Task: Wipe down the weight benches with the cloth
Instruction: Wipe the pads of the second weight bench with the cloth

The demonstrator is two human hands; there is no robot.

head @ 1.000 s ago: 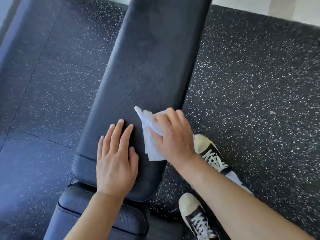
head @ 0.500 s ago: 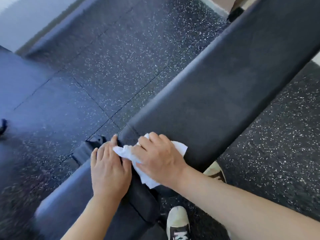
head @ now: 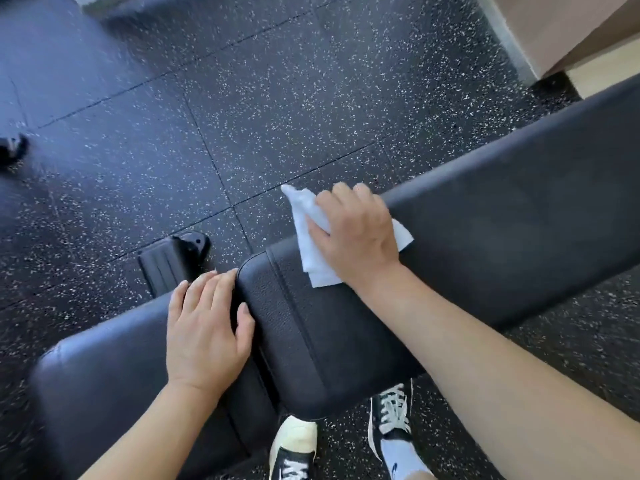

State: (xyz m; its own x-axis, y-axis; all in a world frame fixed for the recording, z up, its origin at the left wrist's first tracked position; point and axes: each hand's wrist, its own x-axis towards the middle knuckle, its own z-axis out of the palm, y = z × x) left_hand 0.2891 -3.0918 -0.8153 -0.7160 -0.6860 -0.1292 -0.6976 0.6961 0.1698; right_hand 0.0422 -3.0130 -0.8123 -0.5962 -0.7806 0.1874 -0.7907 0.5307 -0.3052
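Observation:
A black padded weight bench runs from lower left to upper right; its long back pad (head: 502, 244) meets the shorter seat pad (head: 110, 375) at a gap. My right hand (head: 356, 233) grips a white cloth (head: 311, 251) at the far edge of the back pad, fingers curled over that edge. One corner of the cloth sticks out past the pad. My left hand (head: 206, 330) lies flat on the seat pad beside the gap, fingers straight, thumb touching the back pad's end.
Black speckled rubber floor tiles (head: 277, 98) surround the bench. A black bench foot (head: 173, 261) sticks out on the far side. My two sneakers (head: 346, 441) stand at the near side. A light wall base (head: 519, 46) is at the upper right.
The view has swung left. My right hand has carried the cloth along the back pad away from my left hand, to the pad's far edge. My left hand stays flat by the gap.

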